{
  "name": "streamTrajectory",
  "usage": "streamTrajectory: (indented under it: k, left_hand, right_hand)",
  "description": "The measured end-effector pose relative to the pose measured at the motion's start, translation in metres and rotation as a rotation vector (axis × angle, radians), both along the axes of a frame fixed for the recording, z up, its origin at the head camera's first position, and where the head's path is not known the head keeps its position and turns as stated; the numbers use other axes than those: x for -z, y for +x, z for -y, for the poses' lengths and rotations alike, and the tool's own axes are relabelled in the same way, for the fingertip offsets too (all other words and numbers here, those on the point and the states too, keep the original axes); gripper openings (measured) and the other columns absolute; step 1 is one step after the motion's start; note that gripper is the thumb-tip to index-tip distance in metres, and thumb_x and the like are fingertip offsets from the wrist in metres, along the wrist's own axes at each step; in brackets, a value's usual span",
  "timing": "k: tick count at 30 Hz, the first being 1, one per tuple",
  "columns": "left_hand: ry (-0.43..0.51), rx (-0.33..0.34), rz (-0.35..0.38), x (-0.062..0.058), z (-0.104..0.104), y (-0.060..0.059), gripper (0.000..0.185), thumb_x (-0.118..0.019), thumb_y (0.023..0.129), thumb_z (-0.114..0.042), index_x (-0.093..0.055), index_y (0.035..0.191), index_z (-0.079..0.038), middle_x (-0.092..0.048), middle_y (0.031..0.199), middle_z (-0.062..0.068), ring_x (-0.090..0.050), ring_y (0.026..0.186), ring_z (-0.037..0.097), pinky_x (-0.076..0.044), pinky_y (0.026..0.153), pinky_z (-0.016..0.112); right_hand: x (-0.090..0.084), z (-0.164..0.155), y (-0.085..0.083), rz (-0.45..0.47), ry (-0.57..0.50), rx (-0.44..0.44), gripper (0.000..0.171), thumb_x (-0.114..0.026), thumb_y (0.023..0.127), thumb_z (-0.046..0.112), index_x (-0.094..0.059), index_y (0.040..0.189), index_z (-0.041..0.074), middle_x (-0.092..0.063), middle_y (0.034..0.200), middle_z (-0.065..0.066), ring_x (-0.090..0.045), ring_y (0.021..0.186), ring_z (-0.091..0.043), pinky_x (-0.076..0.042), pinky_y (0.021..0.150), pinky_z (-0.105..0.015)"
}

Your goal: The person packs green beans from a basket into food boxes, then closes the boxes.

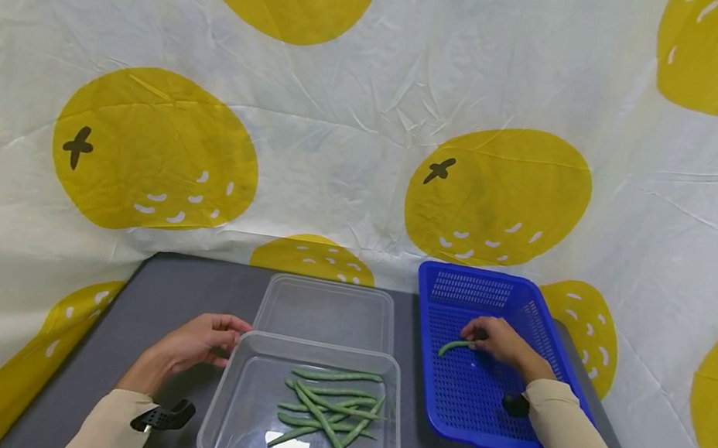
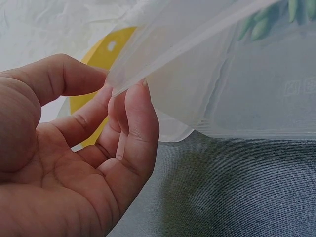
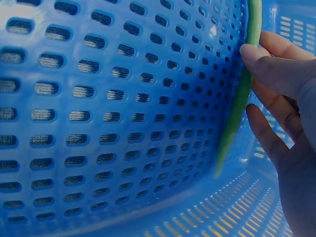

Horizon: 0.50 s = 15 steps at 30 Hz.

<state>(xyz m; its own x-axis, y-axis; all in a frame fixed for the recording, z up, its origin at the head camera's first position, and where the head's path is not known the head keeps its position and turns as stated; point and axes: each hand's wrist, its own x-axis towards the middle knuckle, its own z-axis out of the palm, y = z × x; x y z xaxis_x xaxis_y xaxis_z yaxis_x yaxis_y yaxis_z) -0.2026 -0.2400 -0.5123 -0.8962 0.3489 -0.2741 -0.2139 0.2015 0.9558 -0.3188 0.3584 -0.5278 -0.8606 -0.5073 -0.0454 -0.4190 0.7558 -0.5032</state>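
Our right hand point(image 1: 501, 342) pinches one green bean point(image 1: 455, 345) low in the blue basket point(image 1: 531, 314), bean pointing left; our relaxed left hand point(image 1: 197, 343) touches the clear tub point(image 1: 227, 391).

A dark grey table point(image 1: 193, 292) fills the near middle of the scene. Far of the bean tub lies a clear plastic lid point(image 1: 326, 313), flat on the table and touching the tub's far edge. Behind and to both sides hangs a wrinkled white cloth point(image 1: 378, 102) printed with big yellow fruit shapes, some with a small dark stalk mark and white flecks. It drapes down past the table's left and right edges and along its far side.
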Motion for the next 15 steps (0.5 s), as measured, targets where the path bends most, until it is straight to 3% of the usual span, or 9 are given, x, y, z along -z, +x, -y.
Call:
streamTrajectory:
  k: [8, 15]
  left_hand:
    - [0.004, 0.004, 0.001, 0.000, 0.002, -0.002, 0.041, -0.058, 0.099, -0.010, -0.053, 0.133, 0.012, -0.067, 0.105, 0.017, -0.063, 0.088, 0.022, -0.057, 0.072, 0.036]
    - [0.006, 0.011, 0.002, 0.000, 0.003, -0.003, 0.041, -0.056, 0.099, -0.008, -0.051, 0.134, 0.014, -0.067, 0.106, 0.018, -0.064, 0.088, 0.021, -0.057, 0.072, 0.034]
  right_hand:
    - [-0.008, 0.003, 0.007, -0.059, 0.012, -0.067, 0.015, -0.067, 0.091, -0.005, -0.073, 0.105, 0.000, -0.073, 0.098, -0.010, -0.067, 0.092, -0.024, -0.056, 0.084, -0.048]
    - [-0.022, 0.007, 0.014, -0.034, 0.027, -0.042, 0.014, -0.066, 0.093, -0.005, -0.073, 0.103, 0.002, -0.072, 0.097, -0.007, -0.067, 0.090, -0.021, -0.056, 0.083, -0.045]
